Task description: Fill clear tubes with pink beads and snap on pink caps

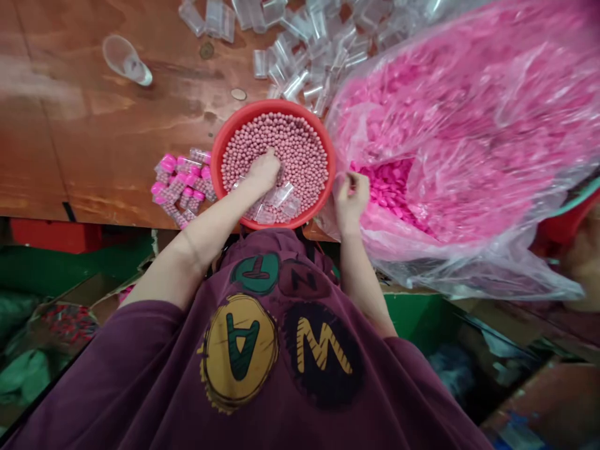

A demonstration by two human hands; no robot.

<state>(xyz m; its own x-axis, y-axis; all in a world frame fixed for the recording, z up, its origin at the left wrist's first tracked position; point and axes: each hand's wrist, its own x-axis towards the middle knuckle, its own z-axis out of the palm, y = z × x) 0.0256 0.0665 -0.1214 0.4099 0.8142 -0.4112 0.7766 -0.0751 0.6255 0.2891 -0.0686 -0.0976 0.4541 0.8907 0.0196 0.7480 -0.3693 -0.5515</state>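
My left hand [265, 171] reaches into a red bowl [217, 164] of small pink beads [290, 140]. Its fingers are curled down among the beads, and whatever they hold is hidden. Below it, several clear plastic containers [282, 195] lie on the beads inside the bowl. Just right of the rim is my right hand [352, 197], its fingers bent together in a pinch; what is between them is too small to make out. It is beside the mouth of a large clear bag [469, 125] full of bright pink caps [391, 187].
Left of the bowl lies a pile of bead-filled containers with pink caps [182, 184]. Loose clear containers [309, 44] spread across the back of the wooden table [117, 137]. A clear cup [125, 60] lies on its side at the back left. Cardboard boxes [70, 319] stand below the table.
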